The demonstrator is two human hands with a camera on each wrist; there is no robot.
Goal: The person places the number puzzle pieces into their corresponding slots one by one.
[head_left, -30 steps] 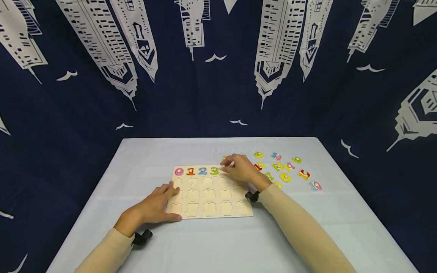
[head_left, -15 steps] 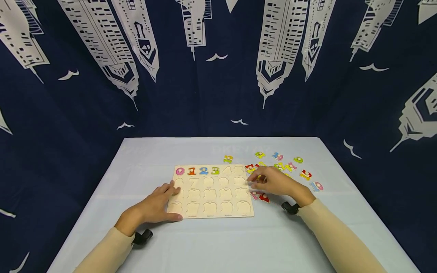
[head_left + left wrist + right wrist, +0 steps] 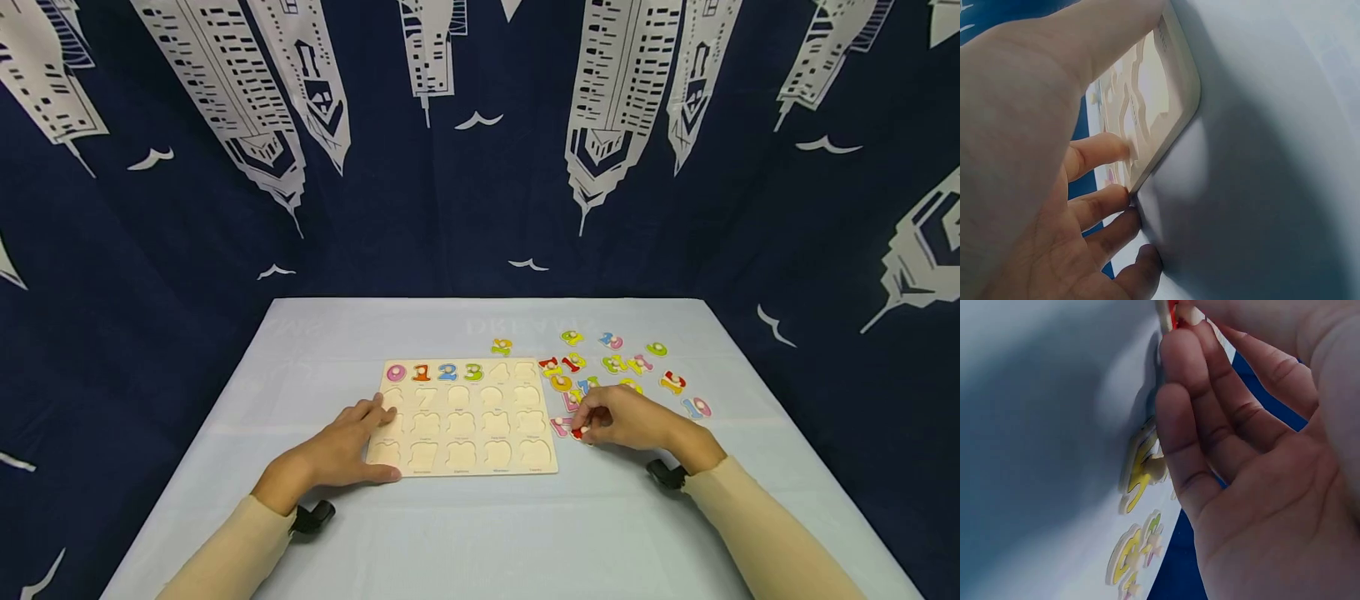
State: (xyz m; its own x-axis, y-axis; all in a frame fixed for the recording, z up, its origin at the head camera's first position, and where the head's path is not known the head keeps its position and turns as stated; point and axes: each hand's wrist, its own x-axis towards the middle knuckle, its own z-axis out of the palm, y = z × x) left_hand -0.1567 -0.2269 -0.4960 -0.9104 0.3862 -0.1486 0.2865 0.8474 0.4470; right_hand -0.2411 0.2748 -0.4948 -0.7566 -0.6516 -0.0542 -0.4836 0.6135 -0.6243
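The wooden number board (image 3: 442, 421) lies flat on the table, with the colourful pieces 0, 1, 2 and 3 in its top row. My left hand (image 3: 337, 450) rests on its left side, fingers spread, thumb at the near corner. In the left wrist view, the fingertips (image 3: 1124, 149) touch the board's edge. To the right of the board, my right hand (image 3: 633, 421) pinches a red number piece (image 3: 577, 433) by its knob. The right wrist view shows only a sliver of this red piece (image 3: 1174, 314) at the fingertips; its number is hidden.
Loose knobbed number pieces lie right of the board, among them a red-yellow piece (image 3: 672, 382) and a blue-pink 10 (image 3: 697, 407). One yellow piece (image 3: 501, 347) lies behind the board. A dark blue printed cloth (image 3: 450, 208) hangs behind the white table (image 3: 480, 542).
My right hand has moved from the board's top row rightward and toward me, down to the red piece beside the board. My left hand has stayed on the board.
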